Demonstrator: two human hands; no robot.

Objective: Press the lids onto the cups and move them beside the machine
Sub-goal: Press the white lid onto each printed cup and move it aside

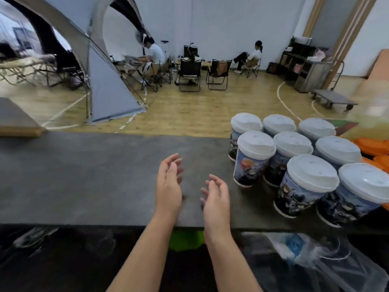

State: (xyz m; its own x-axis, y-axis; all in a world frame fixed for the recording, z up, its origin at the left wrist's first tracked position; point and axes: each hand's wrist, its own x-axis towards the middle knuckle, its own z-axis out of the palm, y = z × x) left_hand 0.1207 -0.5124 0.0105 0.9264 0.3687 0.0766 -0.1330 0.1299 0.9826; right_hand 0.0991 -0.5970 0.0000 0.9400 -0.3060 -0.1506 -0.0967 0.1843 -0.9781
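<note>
A big hall with a wooden sports floor lies beyond the dark grey counter (pixel 84 175); a grey tent (pixel 105 81) stands at the left and a few people sit on folding chairs (pixel 189 74) far back.

From where I watch, my left hand (pixel 168 186) and right hand (pixel 216 199) hover over the middle of the counter near its front edge, palms turned toward each other, fingers loose and slightly curled — neither has hold of anything, and nothing lies between them. They are a little blurred, so I cannot tell exactly how the fingertips lie.

Out to the right stand the cups (pixel 294 161), eight that I can count, packed close in rows at the right end of the counter. Every one wears a white lid (pixel 311 171), and each lid looks seated level on its rim. I cannot make out the machine; something pale and blurred sits at the far right edge, with orange things (pixel 372 144) just beside the cups.

My judgement: the pressing looks finished, or nearly so — no unlidded cup is in view. The next move would call for a look around for any cup left outside this view, and perhaps a firm press on any lid that proves loose.
</note>
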